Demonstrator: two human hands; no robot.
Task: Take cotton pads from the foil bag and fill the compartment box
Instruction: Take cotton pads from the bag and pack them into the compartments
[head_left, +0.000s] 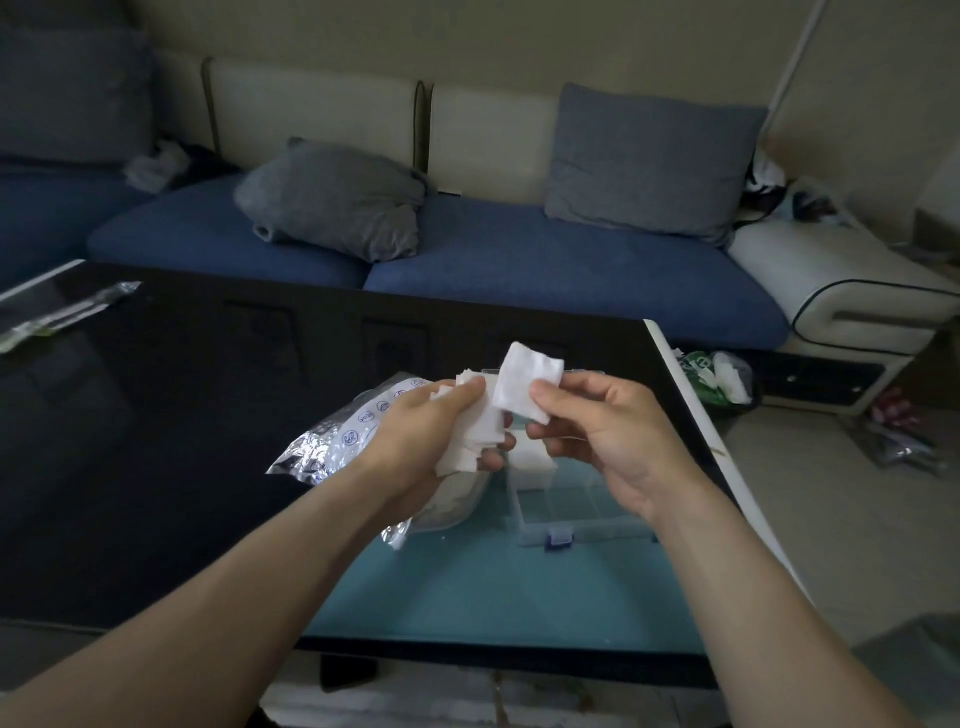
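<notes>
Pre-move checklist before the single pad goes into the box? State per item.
1. One pad separated: ok. The right hand pinches a single cotton pad clear of the rest.
2. Stack secure: ok. The left hand grips the stack of pads.
3. Box open: ok. The compartment box lies under the hands with its lid up.
4. Free compartment: ok. The near compartments show empty; one further back already holds white pads.
5. Drop path: cannot tell. The hands hide much of the box.
6. Foil bag out of the way: ok. It lies left of the box on the table.
</notes>
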